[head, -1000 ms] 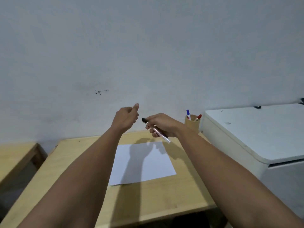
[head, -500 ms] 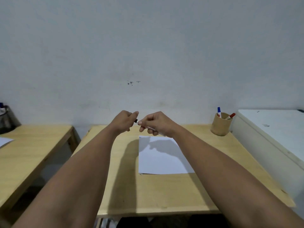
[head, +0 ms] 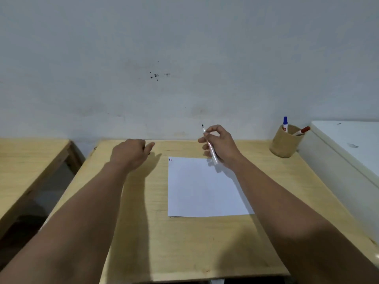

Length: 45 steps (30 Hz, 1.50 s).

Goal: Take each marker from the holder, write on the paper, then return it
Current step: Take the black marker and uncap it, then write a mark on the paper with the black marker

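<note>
My right hand (head: 220, 145) grips a white marker (head: 212, 153) above the far right corner of the white paper (head: 205, 189). The marker's bare black tip points up and away. My left hand (head: 131, 153) is closed, hovering left of the paper, with a small dark piece, the marker's cap (head: 149, 154), just showing at its fingers. Small blue and red marks sit at the paper's far left corner. A tan round holder (head: 284, 148) stands at the table's far right, with a blue-capped marker (head: 285, 123) and a red-capped marker (head: 301, 131) in it.
The paper lies on a light wooden table (head: 184, 242) against a grey wall. A second wooden table (head: 30, 160) stands to the left across a gap. A white cabinet-like unit (head: 348, 152) borders the table's right side, close to the holder.
The hands met at the marker's black end, then parted: the left moved left and down with the cap, the right swung right with the bare tip up. The view tilted down.
</note>
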Each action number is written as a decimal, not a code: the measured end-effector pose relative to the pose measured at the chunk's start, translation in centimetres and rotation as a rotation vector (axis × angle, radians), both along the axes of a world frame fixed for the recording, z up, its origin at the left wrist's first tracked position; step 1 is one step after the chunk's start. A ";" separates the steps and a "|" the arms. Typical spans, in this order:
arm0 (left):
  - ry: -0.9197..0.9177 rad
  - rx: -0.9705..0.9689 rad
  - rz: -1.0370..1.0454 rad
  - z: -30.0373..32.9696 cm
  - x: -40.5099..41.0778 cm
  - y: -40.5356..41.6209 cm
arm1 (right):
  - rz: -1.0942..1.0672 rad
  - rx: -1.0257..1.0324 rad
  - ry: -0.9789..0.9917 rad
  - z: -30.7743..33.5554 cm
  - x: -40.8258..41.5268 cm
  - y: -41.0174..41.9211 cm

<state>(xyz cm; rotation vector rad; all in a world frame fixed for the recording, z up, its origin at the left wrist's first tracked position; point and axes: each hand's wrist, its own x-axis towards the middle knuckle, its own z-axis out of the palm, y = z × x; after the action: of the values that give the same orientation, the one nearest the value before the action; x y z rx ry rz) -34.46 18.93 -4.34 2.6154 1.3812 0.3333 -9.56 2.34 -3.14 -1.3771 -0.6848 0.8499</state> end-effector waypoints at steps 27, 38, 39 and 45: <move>-0.055 -0.024 -0.411 -5.7 -3.5 -9.9 | -0.148 -0.107 -0.152 -3.7 -7.4 2.8; 0.027 0.014 -0.293 -6.1 -3.7 -10.3 | -0.203 -0.114 -0.178 -6.8 -8.1 3.9; 0.052 0.007 -0.261 -6.0 -3.7 -10.5 | -0.198 -0.113 -0.183 -6.8 -8.1 3.9; 0.081 -0.017 -0.215 -5.9 -3.9 -10.6 | -0.162 -0.108 -0.210 -7.0 -8.1 3.9</move>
<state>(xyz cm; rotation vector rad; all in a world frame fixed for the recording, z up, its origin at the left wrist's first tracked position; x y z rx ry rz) -38.32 8.30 -10.21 2.7571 1.1047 0.1871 -17.66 6.23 -10.10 -1.6116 -0.6850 0.6265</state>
